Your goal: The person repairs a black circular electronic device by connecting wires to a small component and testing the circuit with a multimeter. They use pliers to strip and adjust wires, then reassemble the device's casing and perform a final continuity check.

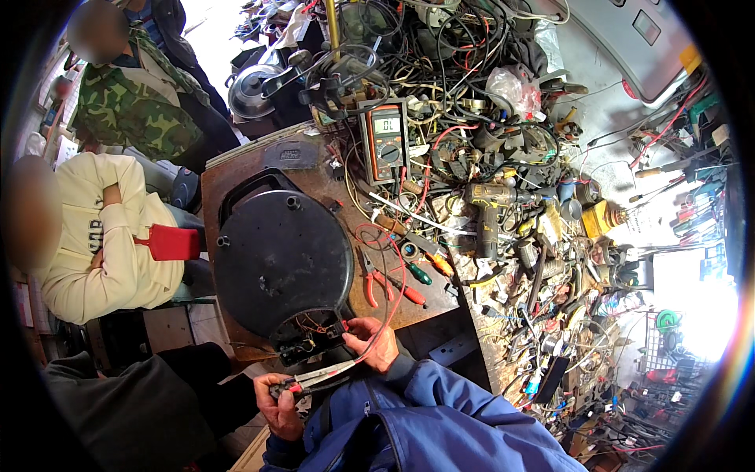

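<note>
A round black appliance [283,259] lies with its footed underside up on the brown bench. Its near end is uncovered, and thin wires [314,324] show inside. At that opening, my right hand [376,344] is closed, pinching a small part with a red bit; its kind is hidden by the fingers. Lower and to the left, my left hand [279,405] grips a black cable end together with what looks like a red test probe [295,386]. A red test lead [404,271] loops down past my right hand. The multimeter [385,141] rests at the back, its screen lit.
Red-handled pliers [368,279], a green-handled screwdriver [418,272] and an orange-handled tool [439,262] lie right of the appliance. A yellow-black cordless drill [487,219] sits among heaped cables and parts. Two people stand left; a seated person's dark sleeve [134,401] is near my left.
</note>
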The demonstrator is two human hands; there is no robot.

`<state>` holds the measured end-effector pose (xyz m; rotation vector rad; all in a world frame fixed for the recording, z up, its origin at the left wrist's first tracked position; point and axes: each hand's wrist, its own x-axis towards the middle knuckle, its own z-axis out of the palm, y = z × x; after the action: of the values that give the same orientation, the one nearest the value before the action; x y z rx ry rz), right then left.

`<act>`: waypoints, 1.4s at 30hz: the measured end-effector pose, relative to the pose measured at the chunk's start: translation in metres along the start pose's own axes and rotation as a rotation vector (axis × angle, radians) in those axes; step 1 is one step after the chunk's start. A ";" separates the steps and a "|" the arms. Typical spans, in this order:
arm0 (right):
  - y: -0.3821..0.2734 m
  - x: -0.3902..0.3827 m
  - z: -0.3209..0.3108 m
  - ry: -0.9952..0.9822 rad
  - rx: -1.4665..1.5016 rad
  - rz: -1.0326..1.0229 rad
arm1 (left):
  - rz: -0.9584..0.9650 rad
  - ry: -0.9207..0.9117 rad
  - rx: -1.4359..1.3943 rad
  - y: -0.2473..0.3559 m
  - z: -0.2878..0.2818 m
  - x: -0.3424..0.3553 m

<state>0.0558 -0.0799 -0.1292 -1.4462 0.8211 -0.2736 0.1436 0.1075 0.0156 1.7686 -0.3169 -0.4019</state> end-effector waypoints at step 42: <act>-0.012 -0.002 -0.001 0.083 -0.119 -0.154 | -0.020 0.040 -0.073 0.000 0.003 0.003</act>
<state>0.0571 -0.0812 -0.1167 -1.6216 0.8053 -0.4097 0.1450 0.1036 0.0150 1.7075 -0.2532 -0.3869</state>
